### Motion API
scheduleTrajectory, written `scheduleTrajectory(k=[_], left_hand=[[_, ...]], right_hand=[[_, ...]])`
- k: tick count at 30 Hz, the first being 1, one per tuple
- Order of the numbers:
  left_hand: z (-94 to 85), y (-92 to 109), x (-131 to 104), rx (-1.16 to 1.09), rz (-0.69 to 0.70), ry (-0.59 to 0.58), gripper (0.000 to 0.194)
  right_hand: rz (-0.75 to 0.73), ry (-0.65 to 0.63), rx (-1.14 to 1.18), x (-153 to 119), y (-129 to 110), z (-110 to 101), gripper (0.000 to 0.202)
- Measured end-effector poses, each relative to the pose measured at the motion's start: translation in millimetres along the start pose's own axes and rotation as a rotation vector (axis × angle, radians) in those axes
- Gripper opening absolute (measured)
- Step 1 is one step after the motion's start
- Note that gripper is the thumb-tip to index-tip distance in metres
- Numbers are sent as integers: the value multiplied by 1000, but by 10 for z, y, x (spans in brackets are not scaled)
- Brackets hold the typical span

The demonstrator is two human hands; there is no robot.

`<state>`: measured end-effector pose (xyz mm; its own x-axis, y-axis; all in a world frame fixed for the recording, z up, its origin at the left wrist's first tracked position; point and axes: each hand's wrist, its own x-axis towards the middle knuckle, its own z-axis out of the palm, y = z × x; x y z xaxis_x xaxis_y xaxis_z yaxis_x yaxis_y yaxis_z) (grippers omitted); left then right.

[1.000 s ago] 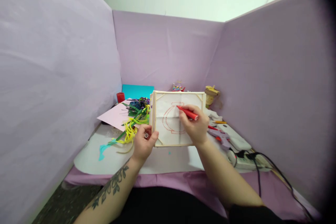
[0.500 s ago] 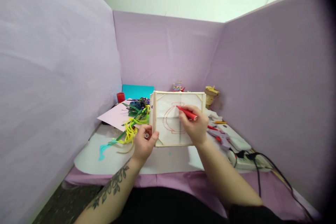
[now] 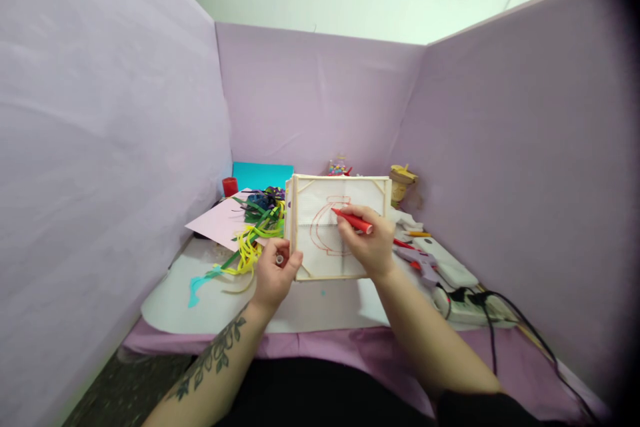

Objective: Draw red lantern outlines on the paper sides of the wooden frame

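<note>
A wood-framed white panel point(image 3: 320, 262) is held up over the table, with a red lantern-like outline drawn on its face. My left hand point(image 3: 275, 273) grips the panel's lower left corner, thumb on the front; a small round cap-like piece shows between its fingers. My right hand point(image 3: 373, 243) is closed round a red marker point(image 3: 361, 223), whose tip points up and left at the panel inside the outline. Whether the tip touches the surface cannot be told. The right part of the drawing is hidden behind my right hand.
Yellow strips point(image 3: 247, 250) and a pink sheet point(image 3: 217, 219) lie left. At the right are a glue gun point(image 3: 423, 263), a white case point(image 3: 450, 263) and a power strip point(image 3: 465, 307) with black cables. Behind stand a red candle-like cylinder point(image 3: 230, 187) and a lidded cup point(image 3: 401, 183).
My right hand has shifted slightly left and down, and the marker tip has moved from near the outline's top to inside it. My left hand and the panel are nearly unchanged.
</note>
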<state>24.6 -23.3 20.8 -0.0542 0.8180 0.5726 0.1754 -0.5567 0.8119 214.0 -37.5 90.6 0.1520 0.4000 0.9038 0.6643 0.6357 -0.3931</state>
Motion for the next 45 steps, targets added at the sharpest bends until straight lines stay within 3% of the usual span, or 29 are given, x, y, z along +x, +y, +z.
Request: scheduleTrajectory(k=[45], left_hand=[[-6, 12, -7, -6, -24, -5, 25]], right_hand=[[-90, -171, 94, 3, -48, -69, 5]])
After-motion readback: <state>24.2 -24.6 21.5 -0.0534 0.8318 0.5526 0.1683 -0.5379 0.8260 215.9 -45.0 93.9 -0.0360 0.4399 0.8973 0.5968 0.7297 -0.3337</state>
